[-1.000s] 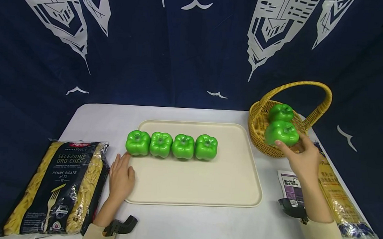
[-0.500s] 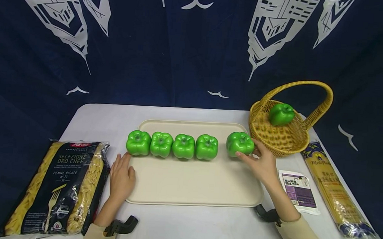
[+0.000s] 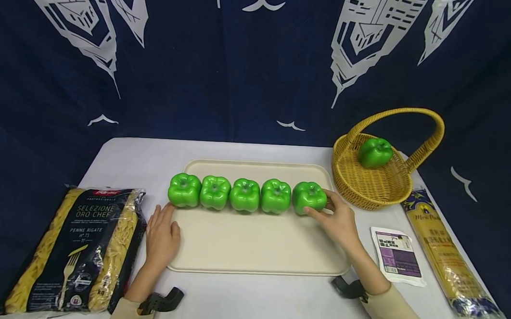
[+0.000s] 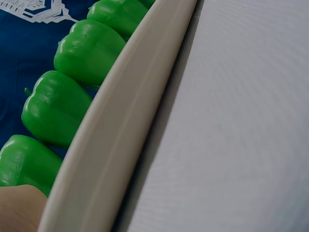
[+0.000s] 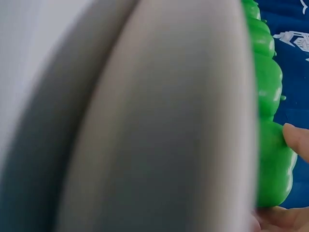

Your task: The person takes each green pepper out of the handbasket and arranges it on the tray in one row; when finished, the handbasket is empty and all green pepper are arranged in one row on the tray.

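Several glossy green bell peppers (image 3: 245, 195) stand in a row along the middle of a cream tray (image 3: 259, 246). My right hand (image 3: 336, 219) holds the rightmost green bell pepper (image 3: 309, 199), thumb at its front and fingers at its right side. In the right wrist view, the thumb lies against that pepper (image 5: 275, 164). My left hand (image 3: 163, 236) rests at the tray's left edge with fingers extended, fingertips right at the leftmost pepper (image 3: 184, 190). The left wrist view has part of that hand (image 4: 19, 208) beside the nearest pepper (image 4: 29, 162).
A wicker basket (image 3: 368, 187) with a tall handle stands at the back right, one green bell pepper (image 3: 375, 153) inside. Right of the tray lie a white and purple packet (image 3: 398, 257) and a long yellow pasta pack (image 3: 450, 256). A large penne bag (image 3: 77, 251) lies at left.
My right hand has carried a green bell pepper from the basket leftward to the right end of the row on the tray. My left hand has stayed in place.
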### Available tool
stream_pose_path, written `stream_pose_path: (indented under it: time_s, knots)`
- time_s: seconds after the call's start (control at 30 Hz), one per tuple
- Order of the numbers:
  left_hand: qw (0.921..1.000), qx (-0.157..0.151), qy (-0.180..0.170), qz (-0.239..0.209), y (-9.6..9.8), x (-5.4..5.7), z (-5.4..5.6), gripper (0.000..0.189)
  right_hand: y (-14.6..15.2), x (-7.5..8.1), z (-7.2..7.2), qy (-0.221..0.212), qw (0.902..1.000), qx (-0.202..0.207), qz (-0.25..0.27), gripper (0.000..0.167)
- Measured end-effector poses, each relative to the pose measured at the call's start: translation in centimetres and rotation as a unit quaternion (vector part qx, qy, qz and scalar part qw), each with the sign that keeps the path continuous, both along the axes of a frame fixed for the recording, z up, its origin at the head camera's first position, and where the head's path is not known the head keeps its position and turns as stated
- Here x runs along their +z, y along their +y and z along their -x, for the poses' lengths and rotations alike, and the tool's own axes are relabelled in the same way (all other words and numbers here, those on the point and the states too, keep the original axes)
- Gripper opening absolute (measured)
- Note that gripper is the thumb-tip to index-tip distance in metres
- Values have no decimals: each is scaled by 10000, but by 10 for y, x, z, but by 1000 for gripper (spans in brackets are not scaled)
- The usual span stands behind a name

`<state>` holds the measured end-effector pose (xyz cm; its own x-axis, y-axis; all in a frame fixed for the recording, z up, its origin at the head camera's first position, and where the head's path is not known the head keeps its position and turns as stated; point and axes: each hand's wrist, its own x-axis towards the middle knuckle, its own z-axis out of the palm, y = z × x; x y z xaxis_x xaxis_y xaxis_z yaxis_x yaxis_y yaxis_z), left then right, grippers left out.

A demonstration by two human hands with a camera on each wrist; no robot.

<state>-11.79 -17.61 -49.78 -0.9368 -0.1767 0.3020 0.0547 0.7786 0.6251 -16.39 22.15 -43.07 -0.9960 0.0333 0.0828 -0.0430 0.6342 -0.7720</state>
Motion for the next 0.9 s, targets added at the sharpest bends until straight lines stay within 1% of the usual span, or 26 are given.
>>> stream_pose_path:
  time_s: [0.17,0.43,0.63,0.8,0.9]
  knots:
    - [10000,-2,4,-11,0,0,1,43,-4,-4,2,-11,10000,-20,-79,75]
    - [10000,7,-53,21,0,1,1,44,-5,-6,1,41,9999,122,-110,81]
    - [10000,26,27,21,1,1,0,44,-6,-2,-1,-92,9997,210,7,85]
    - [10000,15,-25,-11,1,2,0,44,-4,4,-5,-178,9995,176,211,88]
    - [10000,12,-53,-2,1,2,-1,44,-2,9,-8,-102,9990,221,372,88]
